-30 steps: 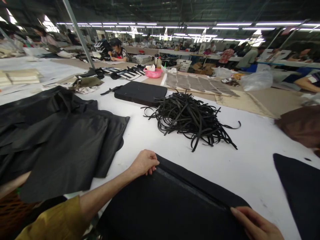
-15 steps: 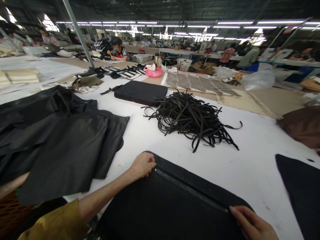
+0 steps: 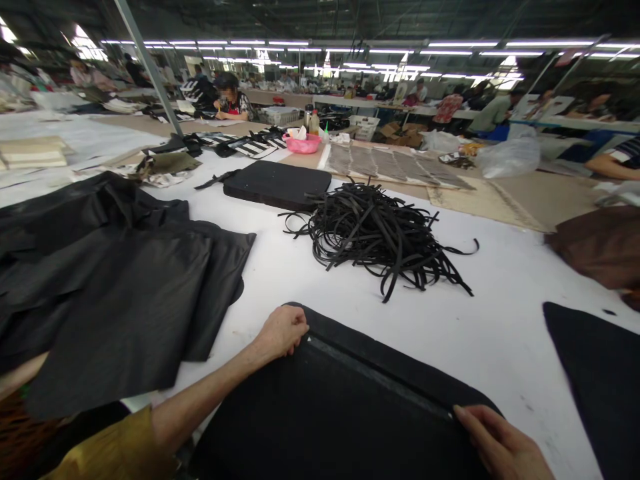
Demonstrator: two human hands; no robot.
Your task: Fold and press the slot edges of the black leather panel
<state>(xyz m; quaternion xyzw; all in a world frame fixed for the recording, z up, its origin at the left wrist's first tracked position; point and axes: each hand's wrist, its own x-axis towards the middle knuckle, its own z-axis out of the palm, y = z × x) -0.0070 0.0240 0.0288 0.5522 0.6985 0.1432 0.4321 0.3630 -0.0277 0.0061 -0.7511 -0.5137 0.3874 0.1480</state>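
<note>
A large black panel (image 3: 320,427) with rounded corners lies in front of me on the white table. Along its far edge runs a narrow black strip (image 3: 379,368), beside a greyish line on the panel. My left hand (image 3: 284,331) is closed in a pinch at the strip's left end, near the panel's far left corner. At the right end, my right hand (image 3: 500,437) pinches the strip between thumb and fingers; its lower part is cut off by the frame. A tangled pile of black strips (image 3: 375,233) lies beyond the panel.
A stack of black panels (image 3: 275,185) sits behind the pile. Black sheets (image 3: 115,293) spread over the left side, with another person's forearm (image 3: 23,377) beneath. At right lie another black panel (image 3: 595,367) and brown material (image 3: 595,247). A pink basket (image 3: 301,143) stands farther back.
The view has shifted slightly, so the table's things sit a little farther left. Both hands keep their places on the strip and panel.
</note>
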